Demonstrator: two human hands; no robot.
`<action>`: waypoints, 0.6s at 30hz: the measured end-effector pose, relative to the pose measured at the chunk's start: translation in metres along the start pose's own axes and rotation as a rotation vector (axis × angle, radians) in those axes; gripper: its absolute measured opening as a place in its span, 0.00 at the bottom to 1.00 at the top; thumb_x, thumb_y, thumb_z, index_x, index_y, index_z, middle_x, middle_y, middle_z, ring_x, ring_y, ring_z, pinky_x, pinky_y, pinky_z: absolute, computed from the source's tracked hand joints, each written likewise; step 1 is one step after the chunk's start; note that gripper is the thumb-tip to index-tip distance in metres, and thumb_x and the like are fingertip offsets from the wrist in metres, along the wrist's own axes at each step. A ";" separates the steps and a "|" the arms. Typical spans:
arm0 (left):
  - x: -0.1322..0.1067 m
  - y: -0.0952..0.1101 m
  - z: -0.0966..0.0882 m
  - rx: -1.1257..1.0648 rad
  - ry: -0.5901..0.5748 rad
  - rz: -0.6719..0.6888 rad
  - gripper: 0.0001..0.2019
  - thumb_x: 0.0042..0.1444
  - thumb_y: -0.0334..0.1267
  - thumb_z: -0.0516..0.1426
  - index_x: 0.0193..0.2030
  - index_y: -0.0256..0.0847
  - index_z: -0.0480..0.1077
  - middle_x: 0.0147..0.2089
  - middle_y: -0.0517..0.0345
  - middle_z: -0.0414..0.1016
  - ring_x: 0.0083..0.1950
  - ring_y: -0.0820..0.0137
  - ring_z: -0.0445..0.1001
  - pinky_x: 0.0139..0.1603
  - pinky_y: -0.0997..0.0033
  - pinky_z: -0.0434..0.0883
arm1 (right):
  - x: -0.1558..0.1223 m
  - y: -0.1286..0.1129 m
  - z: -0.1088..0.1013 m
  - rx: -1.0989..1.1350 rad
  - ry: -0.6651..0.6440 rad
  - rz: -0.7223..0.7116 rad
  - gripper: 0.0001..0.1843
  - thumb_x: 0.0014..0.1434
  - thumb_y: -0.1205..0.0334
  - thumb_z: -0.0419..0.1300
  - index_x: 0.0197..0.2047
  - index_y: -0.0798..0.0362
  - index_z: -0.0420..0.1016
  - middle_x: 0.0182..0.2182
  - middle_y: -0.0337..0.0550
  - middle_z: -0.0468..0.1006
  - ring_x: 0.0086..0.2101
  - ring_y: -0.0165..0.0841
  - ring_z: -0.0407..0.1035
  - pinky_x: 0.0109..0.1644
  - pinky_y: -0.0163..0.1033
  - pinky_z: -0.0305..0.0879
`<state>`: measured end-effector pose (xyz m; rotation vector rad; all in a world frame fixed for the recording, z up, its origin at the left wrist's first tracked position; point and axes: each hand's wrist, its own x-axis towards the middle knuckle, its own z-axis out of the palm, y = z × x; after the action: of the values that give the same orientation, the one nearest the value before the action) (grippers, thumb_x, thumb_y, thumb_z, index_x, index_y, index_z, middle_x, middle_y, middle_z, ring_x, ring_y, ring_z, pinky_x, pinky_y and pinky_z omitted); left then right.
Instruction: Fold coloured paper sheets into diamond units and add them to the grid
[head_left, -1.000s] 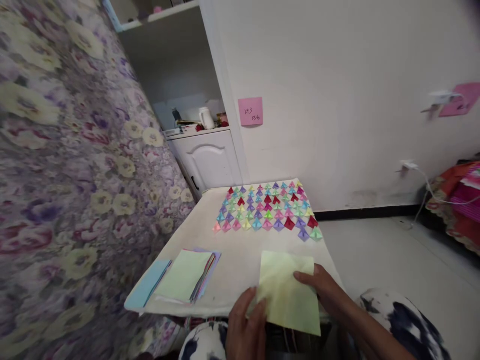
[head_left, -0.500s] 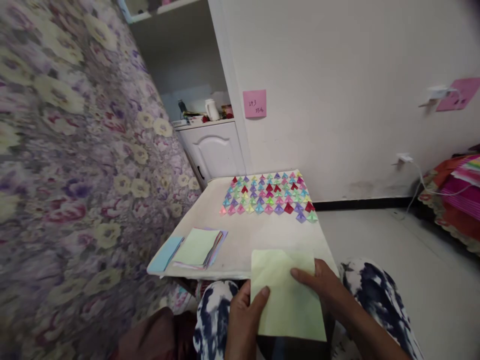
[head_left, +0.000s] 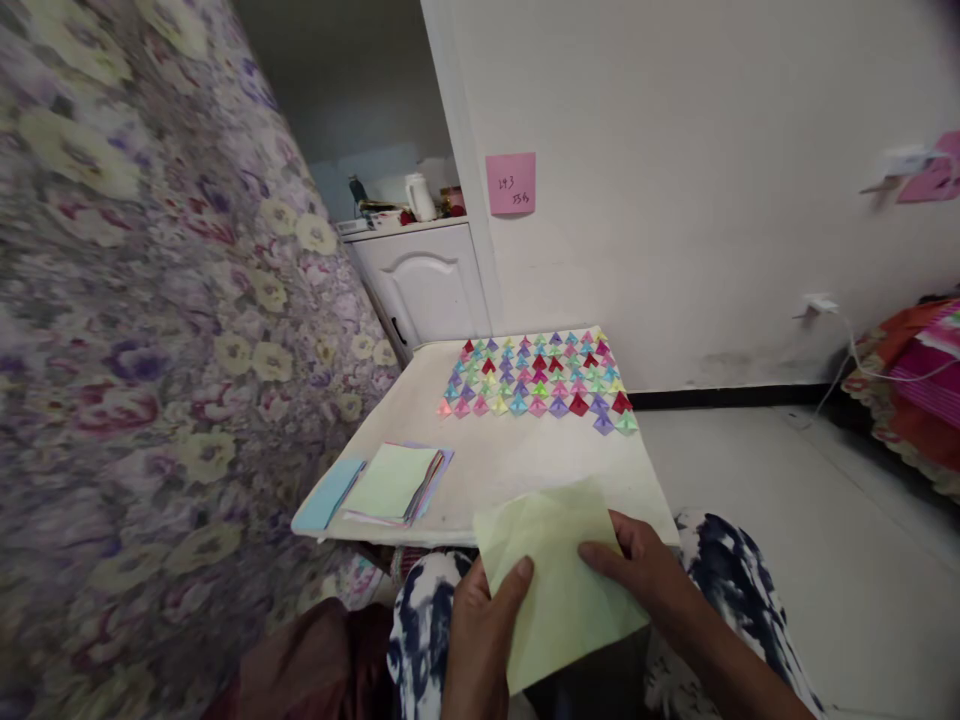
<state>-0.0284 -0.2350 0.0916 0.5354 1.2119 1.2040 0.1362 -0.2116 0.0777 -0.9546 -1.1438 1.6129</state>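
Observation:
A square sheet of pale green paper [head_left: 559, 590] is held up over my lap, just in front of the table edge. My left hand [head_left: 486, 605] grips its left side, thumb on top and fingers hidden beneath. On the right side, my right hand [head_left: 630, 562] pinches it in the same way. Faint crease lines show on the sheet. Beyond it, on the white table [head_left: 510, 460], rows of small folded paper pieces [head_left: 538, 378] in many colours fill the far end.
A stack of coloured paper sheets [head_left: 394, 482] lies at the table's near left, beside a blue pile of paper [head_left: 328, 495]. A flowered curtain [head_left: 187, 400] hangs on the left. Behind stand a white cabinet [head_left: 427, 285] and a wall bearing a pink note [head_left: 511, 184].
The green paper has turned anticlockwise, so its right side is now higher. Both hands keep hold of it. The whole view has shifted slightly.

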 end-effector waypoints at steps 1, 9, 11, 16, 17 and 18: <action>-0.001 0.001 0.000 -0.009 0.008 0.004 0.27 0.36 0.45 0.65 0.46 0.39 0.70 0.30 0.51 0.80 0.28 0.60 0.77 0.27 0.64 0.73 | 0.001 0.000 0.001 0.003 0.000 0.000 0.23 0.48 0.50 0.61 0.45 0.55 0.72 0.33 0.45 0.78 0.30 0.39 0.72 0.33 0.41 0.68; 0.000 0.010 -0.015 -0.059 -0.015 0.160 0.38 0.41 0.38 0.64 0.60 0.44 0.54 0.41 0.51 0.78 0.36 0.61 0.77 0.33 0.67 0.73 | 0.005 0.004 0.008 0.011 0.119 -0.111 0.16 0.50 0.56 0.62 0.41 0.52 0.68 0.26 0.37 0.73 0.26 0.31 0.67 0.30 0.34 0.62; -0.001 0.013 -0.017 -0.042 0.005 0.187 0.41 0.42 0.38 0.64 0.62 0.47 0.50 0.41 0.52 0.78 0.37 0.62 0.77 0.34 0.68 0.73 | 0.004 0.004 0.010 -0.075 0.205 -0.151 0.21 0.51 0.57 0.61 0.49 0.50 0.64 0.22 0.32 0.66 0.23 0.28 0.62 0.27 0.31 0.58; -0.008 0.019 -0.015 0.030 -0.012 0.309 0.44 0.44 0.41 0.62 0.65 0.53 0.42 0.48 0.51 0.74 0.42 0.63 0.76 0.38 0.68 0.73 | 0.000 0.004 0.012 -0.170 0.309 -0.198 0.28 0.54 0.55 0.58 0.57 0.49 0.59 0.21 0.31 0.60 0.22 0.26 0.56 0.24 0.30 0.53; -0.009 0.019 -0.014 0.051 -0.026 0.328 0.44 0.44 0.41 0.62 0.65 0.53 0.41 0.50 0.51 0.73 0.44 0.62 0.75 0.39 0.67 0.72 | -0.001 0.004 0.012 -0.161 0.301 -0.196 0.27 0.54 0.55 0.58 0.57 0.49 0.59 0.22 0.32 0.62 0.22 0.26 0.57 0.25 0.30 0.53; -0.009 0.019 -0.014 0.069 -0.041 0.335 0.45 0.44 0.42 0.62 0.65 0.53 0.41 0.52 0.50 0.71 0.45 0.62 0.74 0.41 0.67 0.72 | -0.001 0.004 0.011 -0.151 0.289 -0.190 0.27 0.54 0.54 0.57 0.56 0.49 0.60 0.23 0.33 0.64 0.23 0.26 0.58 0.25 0.30 0.54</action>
<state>-0.0480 -0.2409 0.1063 0.8350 1.1614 1.4281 0.1249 -0.2160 0.0771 -1.1011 -1.1279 1.2061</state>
